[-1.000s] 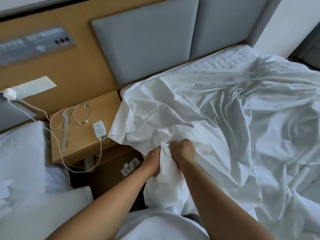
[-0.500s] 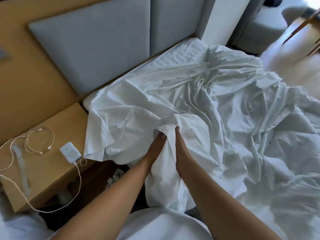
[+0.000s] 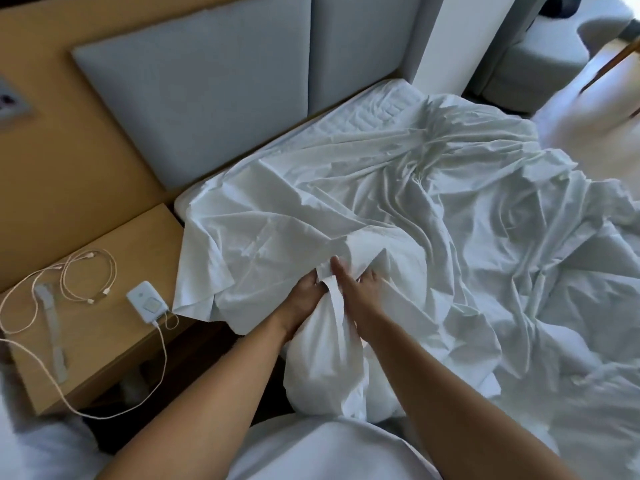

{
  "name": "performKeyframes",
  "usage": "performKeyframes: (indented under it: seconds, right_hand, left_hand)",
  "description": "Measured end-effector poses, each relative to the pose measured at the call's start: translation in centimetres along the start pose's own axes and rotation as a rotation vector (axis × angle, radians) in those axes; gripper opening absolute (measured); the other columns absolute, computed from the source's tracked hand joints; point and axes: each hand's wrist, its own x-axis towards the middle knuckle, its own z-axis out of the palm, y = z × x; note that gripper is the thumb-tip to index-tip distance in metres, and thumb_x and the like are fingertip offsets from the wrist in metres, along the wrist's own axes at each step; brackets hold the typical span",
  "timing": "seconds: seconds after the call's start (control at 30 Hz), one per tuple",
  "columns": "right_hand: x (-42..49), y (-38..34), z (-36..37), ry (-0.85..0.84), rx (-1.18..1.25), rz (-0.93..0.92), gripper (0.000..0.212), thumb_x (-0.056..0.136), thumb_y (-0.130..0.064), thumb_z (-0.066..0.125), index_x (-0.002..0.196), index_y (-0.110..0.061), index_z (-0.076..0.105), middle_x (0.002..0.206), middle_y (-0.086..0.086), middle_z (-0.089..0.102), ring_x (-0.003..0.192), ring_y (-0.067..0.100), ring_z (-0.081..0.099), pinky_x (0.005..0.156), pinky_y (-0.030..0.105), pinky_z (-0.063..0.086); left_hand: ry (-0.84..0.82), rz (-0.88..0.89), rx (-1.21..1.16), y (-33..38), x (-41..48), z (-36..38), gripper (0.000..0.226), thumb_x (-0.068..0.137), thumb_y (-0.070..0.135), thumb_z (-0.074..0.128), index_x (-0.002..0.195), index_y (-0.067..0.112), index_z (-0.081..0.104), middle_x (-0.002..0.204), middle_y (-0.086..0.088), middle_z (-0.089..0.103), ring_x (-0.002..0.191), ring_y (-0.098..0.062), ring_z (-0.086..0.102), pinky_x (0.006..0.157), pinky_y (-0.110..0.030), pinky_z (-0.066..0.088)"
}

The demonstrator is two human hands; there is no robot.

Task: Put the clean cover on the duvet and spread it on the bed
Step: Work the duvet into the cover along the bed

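Most of the bed (image 3: 381, 105) is buried under a crumpled white duvet cover (image 3: 450, 237). The cover spreads from the grey padded headboard (image 3: 194, 98) at the far left to the near right, and one corner droops over the bed's left side toward the wooden nightstand (image 3: 114, 341). Both bare forearms reach forward from the near edge and meet at the cover's near-left part. The left hand (image 3: 303, 301) lies knuckles up, fingers curled down into a bunched fold, its grip closed on the cloth. The right hand (image 3: 362, 292) sits just beside it on the right. Its thumb stretches forward along a narrow strip of fabric rising between the two hands and its fingers curl over the cloth, so this grip also holds the cover. Below the hands, between the wrists, a gathered bundle of the cover hangs down the bed's near side. On the nightstand's tabletop lie a looped white cable (image 3: 86, 275) and a small white charger (image 3: 147, 303) near its right edge.
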Motion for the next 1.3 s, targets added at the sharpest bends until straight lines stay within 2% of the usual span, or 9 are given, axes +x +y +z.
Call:
performKeyframes:
  seconds: [0.2, 0.33, 0.47, 0.57, 0.7, 0.83, 0.97, 1.1, 1.3]
  right_hand:
    - [4.0, 0.1, -0.2, -0.084, -0.089, 0.048, 0.032, 0.084, -0.041, 0.072, 0.109, -0.026, 0.06, 0.102, 0.001, 0.068, 0.094, 0.02, 0.066, 0.079, 0.035, 0.056]
    - [2.3, -0.3, 0.4, -0.166, -0.097, -0.003, 0.055, 0.091, -0.055, 0.06, 0.134, -0.022, 0.05, 0.128, 0.007, 0.062, 0.108, 0.023, 0.062, 0.097, 0.041, 0.05]
    - [-3.3, 2.6, 1.4, -0.461, -0.455, -0.14, 0.112, 0.066, -0.098, 0.038, 0.157, -0.037, 0.015, 0.158, 0.006, 0.026, 0.143, 0.027, 0.033, 0.117, 0.044, 0.03]
    - [-5.2, 4.0, 2.6, -0.454, -0.408, -0.158, 0.089, 0.079, -0.085, 0.043, 0.153, -0.047, 0.013, 0.141, 0.016, 0.039, 0.119, 0.027, 0.052, 0.099, 0.038, 0.043]
    - [-3.0, 3.0, 2.1, -0.373, -0.296, -0.231, 0.044, 0.1, -0.03, 0.049, 0.144, -0.036, 0.045, 0.107, -0.003, 0.065, 0.094, 0.016, 0.062, 0.086, 0.028, 0.045]
    - [-2.8, 2.5, 2.4, -0.342, 0.064, 0.039, 0.024, 0.1, -0.032, 0.054, 0.117, -0.021, 0.068, 0.1, 0.004, 0.075, 0.099, 0.029, 0.071, 0.078, 0.033, 0.059]
    - [-2.4, 0.7, 1.3, -0.591, 0.476, 0.476, 0.071, 0.093, -0.073, 0.04, 0.124, -0.017, 0.071, 0.122, 0.014, 0.071, 0.114, 0.032, 0.067, 0.101, 0.048, 0.051]
    - [-3.0, 0.8, 1.3, -0.742, 0.507, 0.371, 0.034, 0.101, -0.027, 0.052, 0.129, -0.016, 0.068, 0.127, 0.017, 0.067, 0.116, 0.034, 0.066, 0.097, 0.046, 0.054]
    - [-3.4, 0.4, 2.4, -0.32, 0.057, 0.153, 0.061, 0.086, -0.02, 0.076, 0.139, -0.037, 0.052, 0.132, 0.001, 0.057, 0.116, 0.025, 0.062, 0.101, 0.046, 0.053]
  left_hand:
    - [0.13, -0.039, 0.066, -0.5, -0.5, 0.1, 0.025, 0.104, 0.027, 0.054, 0.126, 0.022, 0.065, 0.12, -0.001, 0.072, 0.111, -0.018, 0.068, 0.086, -0.021, 0.054]
    - [0.41, -0.11, 0.056, 0.0, 0.4, -1.1, 0.033, 0.105, 0.027, 0.049, 0.13, 0.009, 0.061, 0.12, -0.008, 0.067, 0.104, -0.023, 0.064, 0.079, -0.028, 0.047]
    - [0.583, -0.291, 0.053, -0.5, 1.2, -2.1, 0.045, 0.11, 0.027, 0.038, 0.143, -0.003, 0.047, 0.147, -0.022, 0.049, 0.137, -0.035, 0.045, 0.111, -0.033, 0.035]
    - [0.574, -0.323, -0.136, -0.8, 0.9, -1.2, 0.043, 0.109, 0.027, 0.038, 0.14, -0.002, 0.05, 0.14, -0.023, 0.055, 0.132, -0.035, 0.052, 0.11, -0.036, 0.04]
    - [0.403, -0.279, -0.517, -0.3, -1.4, -0.3, 0.046, 0.102, 0.045, 0.049, 0.088, 0.008, 0.072, 0.069, -0.01, 0.072, 0.064, -0.021, 0.073, 0.058, -0.025, 0.057]
    - [0.145, -0.327, -0.288, -1.7, -5.2, -0.3, 0.067, 0.084, 0.061, 0.067, 0.139, 0.024, 0.059, 0.122, -0.013, 0.072, 0.11, -0.029, 0.07, 0.098, -0.045, 0.055]
    - [0.109, -0.18, -0.11, -3.7, -7.2, -1.0, 0.055, 0.081, 0.036, 0.082, 0.132, 0.032, 0.062, 0.119, -0.001, 0.074, 0.111, -0.022, 0.07, 0.098, -0.046, 0.056]
    - [0.326, -0.21, -0.164, -3.4, -6.6, -2.7, 0.027, 0.088, 0.01, 0.067, 0.115, 0.013, 0.071, 0.099, -0.011, 0.077, 0.092, -0.028, 0.074, 0.08, -0.041, 0.059]
    - [-0.197, -0.058, -0.313, -2.4, -7.4, -4.6, 0.06, 0.078, -0.012, 0.048, 0.133, 0.009, 0.062, 0.128, -0.026, 0.064, 0.121, -0.043, 0.062, 0.093, -0.049, 0.055]
